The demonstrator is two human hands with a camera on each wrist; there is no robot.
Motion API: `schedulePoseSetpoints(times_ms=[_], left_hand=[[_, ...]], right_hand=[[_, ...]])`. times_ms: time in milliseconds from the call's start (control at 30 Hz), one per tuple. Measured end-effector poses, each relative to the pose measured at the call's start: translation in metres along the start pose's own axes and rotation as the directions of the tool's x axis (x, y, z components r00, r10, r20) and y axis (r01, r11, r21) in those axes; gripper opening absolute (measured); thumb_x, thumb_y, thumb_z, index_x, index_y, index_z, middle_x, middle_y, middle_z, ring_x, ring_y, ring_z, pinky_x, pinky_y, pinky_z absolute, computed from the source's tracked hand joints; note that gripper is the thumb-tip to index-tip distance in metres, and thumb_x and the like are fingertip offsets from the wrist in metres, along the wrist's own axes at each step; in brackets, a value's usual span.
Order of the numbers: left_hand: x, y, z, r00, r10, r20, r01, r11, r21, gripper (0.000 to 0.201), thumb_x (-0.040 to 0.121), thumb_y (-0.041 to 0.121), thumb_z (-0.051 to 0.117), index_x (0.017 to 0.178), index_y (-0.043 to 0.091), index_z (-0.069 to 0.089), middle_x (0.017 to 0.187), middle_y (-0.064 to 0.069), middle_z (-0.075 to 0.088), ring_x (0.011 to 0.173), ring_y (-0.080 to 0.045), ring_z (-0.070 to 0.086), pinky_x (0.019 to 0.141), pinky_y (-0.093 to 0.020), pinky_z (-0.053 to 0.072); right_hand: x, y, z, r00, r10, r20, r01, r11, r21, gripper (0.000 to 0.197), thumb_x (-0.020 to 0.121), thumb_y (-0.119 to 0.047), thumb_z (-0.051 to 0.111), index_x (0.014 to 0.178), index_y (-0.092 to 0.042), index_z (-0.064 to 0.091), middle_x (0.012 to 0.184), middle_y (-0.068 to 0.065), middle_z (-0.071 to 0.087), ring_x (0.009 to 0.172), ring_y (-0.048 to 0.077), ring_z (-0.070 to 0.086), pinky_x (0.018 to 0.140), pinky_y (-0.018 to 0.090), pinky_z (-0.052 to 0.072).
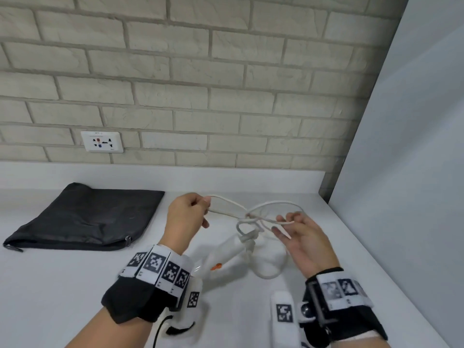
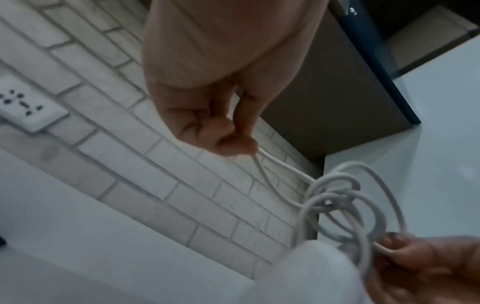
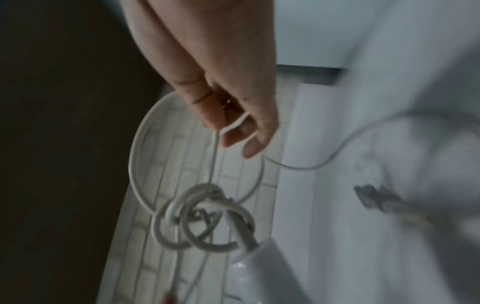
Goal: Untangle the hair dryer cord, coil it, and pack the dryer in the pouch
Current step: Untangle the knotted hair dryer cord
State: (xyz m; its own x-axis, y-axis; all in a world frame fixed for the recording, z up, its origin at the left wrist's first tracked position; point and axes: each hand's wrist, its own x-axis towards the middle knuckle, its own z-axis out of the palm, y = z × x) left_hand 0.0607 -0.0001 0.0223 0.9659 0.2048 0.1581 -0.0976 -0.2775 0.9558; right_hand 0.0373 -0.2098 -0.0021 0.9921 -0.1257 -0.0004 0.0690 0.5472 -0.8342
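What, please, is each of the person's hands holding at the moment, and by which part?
Both hold the white cord: the left hand pinches the bend of one loop, and the right hand's fingers hold another loop.

Bright, even head view with bowed wide-angle edges, both wrist views dim, grainy, motion-blurred

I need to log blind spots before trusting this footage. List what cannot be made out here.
- Hair dryer body: head view, white on white counter, partly behind the left hand's wrist.
- Cord knot: both wrist views, motion blur hides which strand crosses which.
- Plug: right wrist view, blurred; prongs unreadable.
- Pouch zipper: head view, too small to tell whether open.
- Right hand: left wrist view, cut off by the edge.
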Motion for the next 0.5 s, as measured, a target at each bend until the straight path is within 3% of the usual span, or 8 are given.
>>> schedulePoseSetpoints(times_ms=[100, 167, 233, 300, 367, 400, 433, 500], left_hand=[[-0.002, 0.001, 0.001, 1.0, -0.017, 0.014, 0.018, 0.997, -0.069, 0.026, 0.091, 0.015, 0.052, 0.066, 0.008, 0.056, 0.06, -0.004, 0.054, 0.039, -0.005, 0.058, 0.042, -0.022, 0.044], [-0.003, 0.004, 0.004, 1.0, -0.011, 0.009, 0.012, 0.992, -0.122, 0.027, 0.091, 0.013, 0.052, 0.064, 0.009, 0.055, 0.061, -0.005, 0.055, 0.043, -0.007, 0.06, 0.044, -0.022, 0.048], [-0.005, 0.006, 0.008, 0.999, 0.033, 0.004, -0.032, 0.986, -0.162, 0.027, 0.091, 0.012, 0.051, 0.064, 0.01, 0.054, 0.063, -0.006, 0.057, 0.053, -0.012, 0.063, 0.051, -0.026, 0.051], [-0.007, 0.01, 0.01, 0.996, 0.091, 0.02, -0.086, 0.98, -0.182, 0.026, 0.092, 0.013, 0.049, 0.067, 0.012, 0.052, 0.069, -0.006, 0.058, 0.065, -0.017, 0.063, 0.058, -0.028, 0.052], [-0.01, 0.013, 0.013, 0.989, 0.114, 0.097, -0.088, 0.966, -0.244, 0.024, 0.094, 0.015, 0.046, 0.071, 0.012, 0.05, 0.074, -0.006, 0.061, 0.072, -0.019, 0.063, 0.061, -0.027, 0.053], [-0.012, 0.015, 0.015, 0.983, 0.114, 0.145, -0.07, 0.958, -0.278, 0.024, 0.095, 0.016, 0.044, 0.072, 0.012, 0.048, 0.076, -0.007, 0.063, 0.075, -0.02, 0.064, 0.062, -0.027, 0.053], [-0.014, 0.017, 0.016, 0.978, 0.11, 0.18, -0.052, 0.953, -0.3, 0.023, 0.096, 0.016, 0.043, 0.073, 0.013, 0.047, 0.076, -0.008, 0.064, 0.076, -0.022, 0.064, 0.064, -0.028, 0.053], [-0.015, 0.019, 0.019, 0.975, 0.109, 0.192, -0.042, 0.946, -0.323, 0.023, 0.096, 0.017, 0.041, 0.074, 0.013, 0.045, 0.075, -0.01, 0.065, 0.077, -0.025, 0.065, 0.066, -0.029, 0.053]], right_hand=[[0.004, -0.01, -0.013, 0.999, 0.029, 0.033, -0.038, 0.946, 0.321, 0.025, 0.05, 0.003, 0.07, 0.055, -0.013, 0.052, 0.055, 0.001, 0.056, 0.064, 0.017, 0.062, 0.076, 0.039, 0.059], [0.01, -0.012, -0.019, 0.997, 0.059, -0.049, -0.035, 0.917, 0.396, 0.017, 0.066, -0.008, 0.07, 0.062, -0.012, 0.054, 0.057, 0.003, 0.052, 0.057, 0.016, 0.062, 0.073, 0.045, 0.057], [0.014, -0.013, -0.026, 0.979, 0.126, -0.158, -0.053, 0.915, 0.401, 0.018, 0.09, -0.011, 0.051, 0.072, -0.01, 0.051, 0.062, 0.004, 0.046, 0.056, 0.018, 0.064, 0.064, 0.047, 0.058], [0.015, -0.012, -0.031, 0.971, 0.151, -0.183, -0.107, 0.968, 0.227, 0.019, 0.093, -0.009, 0.045, 0.075, -0.007, 0.049, 0.063, 0.007, 0.048, 0.059, 0.023, 0.067, 0.061, 0.045, 0.059], [0.015, -0.01, -0.034, 0.98, 0.072, -0.184, -0.111, 0.97, -0.216, 0.019, 0.092, -0.003, 0.045, 0.075, -0.009, 0.048, 0.068, 0.01, 0.054, 0.067, 0.027, 0.064, 0.059, 0.039, 0.059], [0.013, -0.009, -0.034, 0.988, -0.019, -0.155, -0.06, 0.872, -0.486, 0.02, 0.091, -0.001, 0.046, 0.076, -0.013, 0.05, 0.072, 0.008, 0.055, 0.072, 0.027, 0.06, 0.061, 0.037, 0.055], [0.01, -0.01, -0.033, 0.99, -0.121, -0.074, 0.031, 0.694, -0.719, 0.022, 0.088, 0.002, 0.048, 0.08, -0.018, 0.051, 0.077, 0.006, 0.055, 0.077, 0.026, 0.055, 0.066, 0.036, 0.051], [0.0, -0.018, -0.023, 0.969, -0.188, 0.162, 0.21, 0.275, -0.938, 0.035, 0.082, 0.0, 0.055, 0.103, -0.027, 0.051, 0.096, 0.002, 0.051, 0.095, 0.024, 0.048, 0.081, 0.031, 0.041]])
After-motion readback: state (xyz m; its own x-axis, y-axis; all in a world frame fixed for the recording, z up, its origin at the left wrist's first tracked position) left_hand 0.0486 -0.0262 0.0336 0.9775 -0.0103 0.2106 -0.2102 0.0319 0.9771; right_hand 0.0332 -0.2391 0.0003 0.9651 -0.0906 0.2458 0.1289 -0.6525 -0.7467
